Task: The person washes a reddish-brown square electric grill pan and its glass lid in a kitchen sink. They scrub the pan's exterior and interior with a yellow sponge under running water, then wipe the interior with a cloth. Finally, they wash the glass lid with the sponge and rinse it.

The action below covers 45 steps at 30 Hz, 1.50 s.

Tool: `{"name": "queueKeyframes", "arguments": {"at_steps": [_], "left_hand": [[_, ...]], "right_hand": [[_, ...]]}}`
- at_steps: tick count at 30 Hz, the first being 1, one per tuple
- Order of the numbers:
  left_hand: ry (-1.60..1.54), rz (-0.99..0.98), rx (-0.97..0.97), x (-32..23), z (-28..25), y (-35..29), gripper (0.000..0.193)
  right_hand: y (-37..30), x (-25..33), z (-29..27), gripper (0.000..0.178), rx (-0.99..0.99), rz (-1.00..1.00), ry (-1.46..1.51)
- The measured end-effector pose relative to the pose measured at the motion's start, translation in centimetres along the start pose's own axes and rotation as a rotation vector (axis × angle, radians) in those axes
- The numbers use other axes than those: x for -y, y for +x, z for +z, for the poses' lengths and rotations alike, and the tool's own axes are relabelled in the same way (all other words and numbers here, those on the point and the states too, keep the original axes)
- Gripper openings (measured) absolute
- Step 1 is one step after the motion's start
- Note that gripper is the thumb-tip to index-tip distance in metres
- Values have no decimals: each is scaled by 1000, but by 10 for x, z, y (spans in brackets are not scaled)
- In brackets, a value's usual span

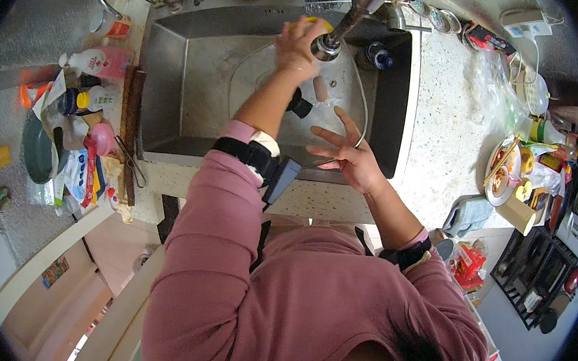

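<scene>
Over the sink [163, 74], left hand [296, 46] at faucet head [326, 46], right hand [348, 154] near front rim.

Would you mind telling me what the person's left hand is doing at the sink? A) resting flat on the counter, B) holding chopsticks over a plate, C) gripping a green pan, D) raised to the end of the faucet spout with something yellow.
D: the left hand is up at the faucet spout over the sink, with a yellow object behind its fingers.

Speckled stone counter [437, 147] surrounds a steel sink [176, 73], daylit.
</scene>
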State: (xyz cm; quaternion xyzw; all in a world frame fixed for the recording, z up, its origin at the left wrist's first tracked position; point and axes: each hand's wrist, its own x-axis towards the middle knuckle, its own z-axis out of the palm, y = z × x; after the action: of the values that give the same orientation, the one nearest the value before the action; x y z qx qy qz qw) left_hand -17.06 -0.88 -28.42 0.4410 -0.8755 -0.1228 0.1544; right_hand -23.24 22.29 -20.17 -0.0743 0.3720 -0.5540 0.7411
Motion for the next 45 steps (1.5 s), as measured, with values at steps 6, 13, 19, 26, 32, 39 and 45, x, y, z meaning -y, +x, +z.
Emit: {"name": "queueKeyframes", "arguments": {"at_steps": [6, 13, 19, 26, 32, 39, 45], "left_hand": [[-29, -204, 112, 103, -12, -55, 55], [-708, -926, -148, 73, 3, -173, 60], [-927, -1218, -284, 71, 14, -160, 54], [-296, -719, -119, 69, -8, -151, 46], [-384, -170, 19, -11, -39, -171, 50], [-3, -219, 20, 67, -40, -150, 59], [-1153, -951, 42, 133, -44, -127, 44]], "right_hand": [[0, 12, -6, 90, -21, -80, 36], [26, -2, 0, 89, -87, -165, -55], [33, -22, 18, 96, -163, -135, -138], [29, -21, 27, 90, -166, -179, -138], [34, -16, 18, 85, -143, -183, -73], [24, -6, 11, 81, -118, -190, -37], [30, 7, -3, 77, -57, -65, 48]]}}
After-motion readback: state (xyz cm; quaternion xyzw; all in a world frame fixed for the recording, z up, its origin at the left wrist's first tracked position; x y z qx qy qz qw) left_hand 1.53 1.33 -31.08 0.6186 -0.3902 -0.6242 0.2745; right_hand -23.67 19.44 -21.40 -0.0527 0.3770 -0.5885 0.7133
